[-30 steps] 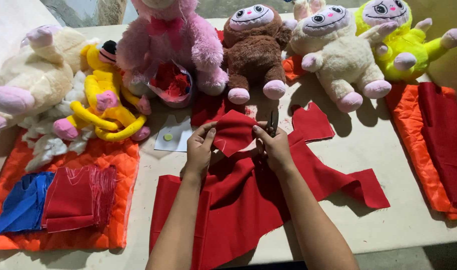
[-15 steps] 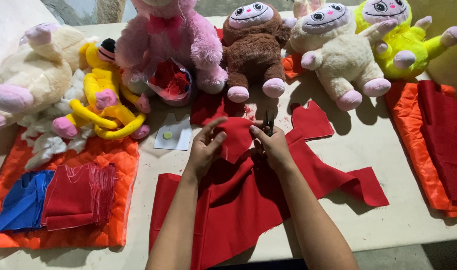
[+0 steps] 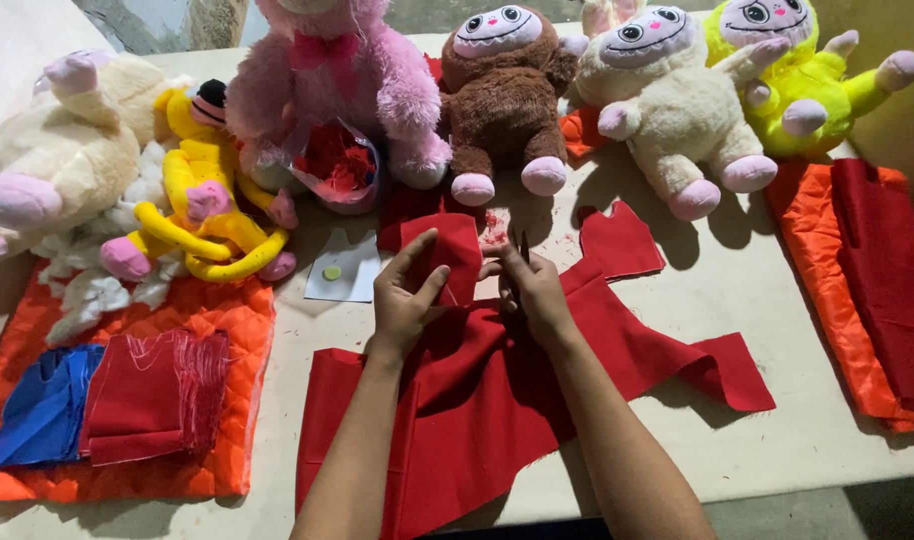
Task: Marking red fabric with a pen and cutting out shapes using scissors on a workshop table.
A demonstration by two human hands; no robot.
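A: So what was each hand doing on the red cloth point(image 3: 497, 400)?

B: Left hand point(image 3: 405, 300) had a folded flap of it pinched up, thumb and fingers clamped on the flap, likely to keep the edge taut. Right hand point(image 3: 533, 292) was closed on scissors point(image 3: 523, 250), right beside that flap. Cloth lay flat on the table point(image 3: 777, 300), just in front of the brown plush toy point(image 3: 502, 95).

A: Blades open or shut?

B: Couldn't tell. Only a dark tip showed past the fingers; handles were hidden in the fist.

A: Anything else unclear?

B: Cloth's near edge ran off the table edge. Small green disc on the white paper point(image 3: 345, 275), left of the cloth, was too small to identify.
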